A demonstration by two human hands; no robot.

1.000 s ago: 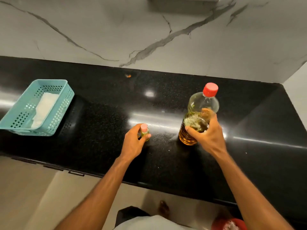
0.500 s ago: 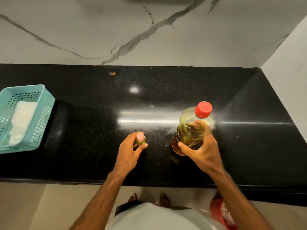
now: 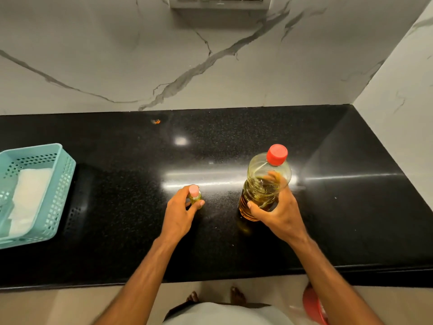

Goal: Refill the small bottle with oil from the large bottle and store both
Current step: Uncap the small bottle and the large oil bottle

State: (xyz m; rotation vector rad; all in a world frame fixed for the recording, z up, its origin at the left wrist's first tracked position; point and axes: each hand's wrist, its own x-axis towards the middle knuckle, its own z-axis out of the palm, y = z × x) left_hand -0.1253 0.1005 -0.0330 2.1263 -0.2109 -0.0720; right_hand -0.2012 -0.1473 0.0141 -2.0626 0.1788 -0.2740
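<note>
A small bottle (image 3: 195, 196) with a pink cap and yellowish oil stands on the black counter (image 3: 121, 207), near its middle. My left hand (image 3: 180, 215) grips it from the near side, thumb and fingers around its body. To the right stands the large clear bottle (image 3: 264, 184), red cap on, partly filled with golden oil. Around its lower half my right hand (image 3: 277, 213) is wrapped, and some fingers show through the plastic. Both bottles are upright and capped, a hand's width apart.
A teal perforated basket (image 3: 58, 184) with a white cloth inside sits at the counter's left edge. Marble walls close the back and right side. A switch plate (image 3: 219, 2) hangs on the back wall. A red container (image 3: 312, 306) is on the floor by my feet.
The view shifted, so the basket now sits further left. Both hands keep their holds; the two bottles stay side by side on the counter.
</note>
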